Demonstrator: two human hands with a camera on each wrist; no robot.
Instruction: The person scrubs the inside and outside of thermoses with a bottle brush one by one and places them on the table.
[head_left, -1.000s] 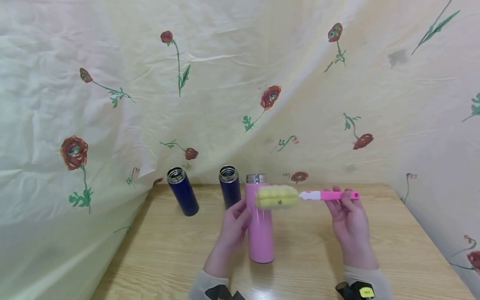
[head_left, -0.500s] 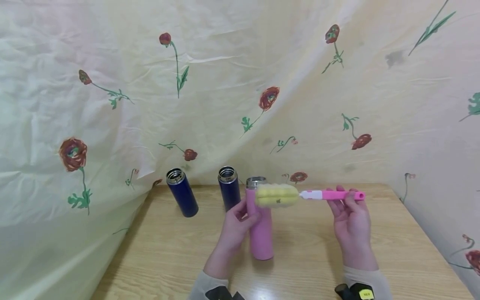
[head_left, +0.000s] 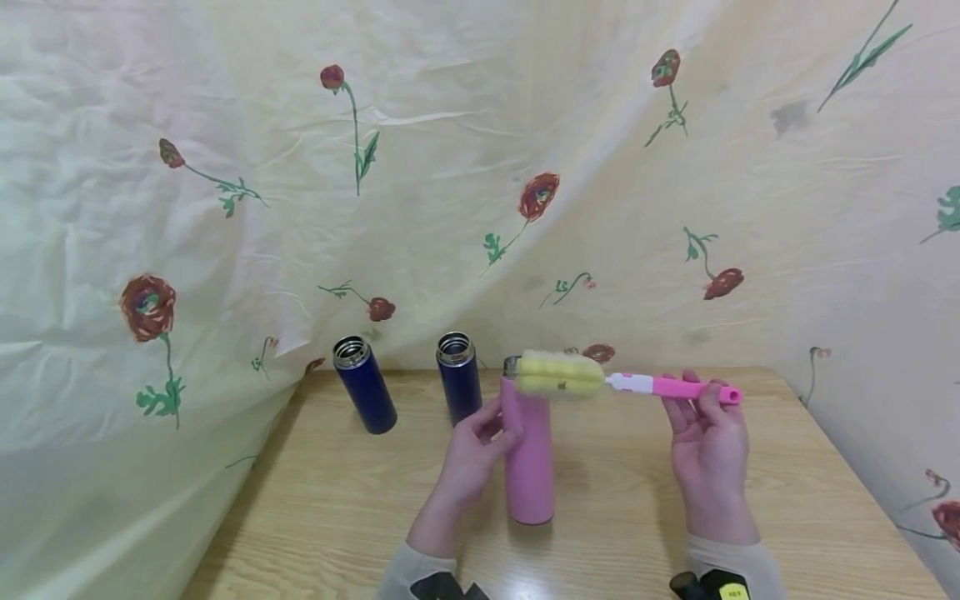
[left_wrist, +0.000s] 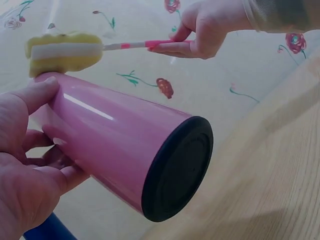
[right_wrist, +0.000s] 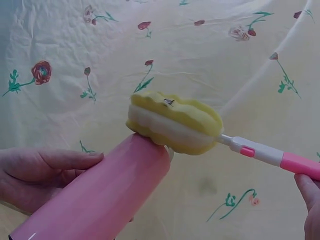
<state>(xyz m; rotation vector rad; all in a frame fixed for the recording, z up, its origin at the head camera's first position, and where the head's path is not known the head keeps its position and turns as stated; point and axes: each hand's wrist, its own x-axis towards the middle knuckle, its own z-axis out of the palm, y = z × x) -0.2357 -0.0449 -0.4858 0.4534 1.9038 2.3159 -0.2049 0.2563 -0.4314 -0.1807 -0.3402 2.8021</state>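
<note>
My left hand (head_left: 468, 458) grips a pink thermos bottle (head_left: 530, 471) around its upper body, thumb across the front. The bottle is raised off the table, its black base showing in the left wrist view. In my right hand (head_left: 708, 454) is a bottle brush (head_left: 562, 375), pinched by its pink and white handle. The brush lies nearly level, its yellow and white sponge head in front of the bottle's steel neck and hiding most of the mouth. In the right wrist view the sponge (right_wrist: 175, 125) appears against the bottle's upper end; whether they touch I cannot tell.
Two dark blue thermos bottles, one at the far left (head_left: 365, 387) and one just behind my left hand (head_left: 459, 379), stand lidless on the wooden table (head_left: 315, 517). A flowered cloth (head_left: 420, 225) hangs behind and along both sides.
The brush has shifted slightly right and up, its handle end tipping a little lower. The pink thermos bottle has moved a bit to the right, with my left thumb now over its front.
</note>
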